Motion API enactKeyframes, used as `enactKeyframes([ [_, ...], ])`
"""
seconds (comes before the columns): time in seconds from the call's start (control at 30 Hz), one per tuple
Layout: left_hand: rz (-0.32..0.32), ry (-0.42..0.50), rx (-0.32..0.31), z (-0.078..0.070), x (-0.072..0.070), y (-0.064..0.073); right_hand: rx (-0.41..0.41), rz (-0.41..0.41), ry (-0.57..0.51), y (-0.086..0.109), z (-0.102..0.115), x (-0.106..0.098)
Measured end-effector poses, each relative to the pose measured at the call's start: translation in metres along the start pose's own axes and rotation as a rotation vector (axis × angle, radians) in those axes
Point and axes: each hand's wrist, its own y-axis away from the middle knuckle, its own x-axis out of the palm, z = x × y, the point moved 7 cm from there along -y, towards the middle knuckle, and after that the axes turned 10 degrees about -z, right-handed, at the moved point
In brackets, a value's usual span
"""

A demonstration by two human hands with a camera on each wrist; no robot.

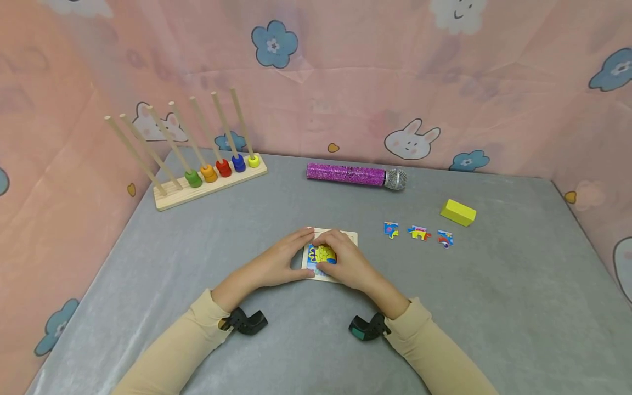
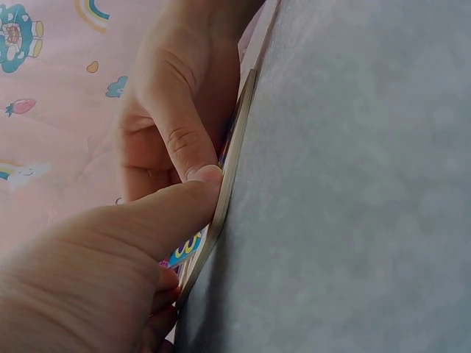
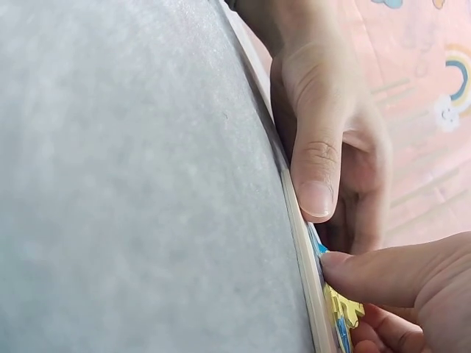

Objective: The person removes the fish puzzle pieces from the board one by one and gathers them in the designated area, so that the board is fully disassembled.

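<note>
A small jigsaw board with a pale wooden border lies flat on the grey table, a yellow and blue picture partly filling it. My left hand holds its left side, thumb along the near edge and fingers at the far left corner. Over the board's right half, my right hand pinches a yellow puzzle piece, which stands slightly raised in the right wrist view. The right hand's fingers hide much of the picture. Three loose pieces lie to the right: one blue, one yellow and red, one red and blue.
A yellow block lies beyond the loose pieces. Farther back is a glittery purple microphone. At the back left stands a wooden peg rack with coloured rings and tall rods. A pink patterned cloth hangs behind the table.
</note>
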Motion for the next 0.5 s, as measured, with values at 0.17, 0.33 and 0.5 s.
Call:
enactKeyframes([
  [0.17, -0.004, -0.008, 0.002, 0.0010, 0.0009, 0.0002, -0.050, -0.034, 0.020, 0.0014, 0.0018, -0.0026],
  [0.33, -0.010, -0.009, 0.008, 0.0007, 0.0007, -0.0003, -0.035, -0.034, 0.029, 0.0022, -0.0006, -0.0024],
  [0.5, -0.012, -0.003, 0.011, 0.0000, -0.0004, 0.0004, -0.048, -0.038, 0.035, 0.0023, -0.0003, -0.0022],
])
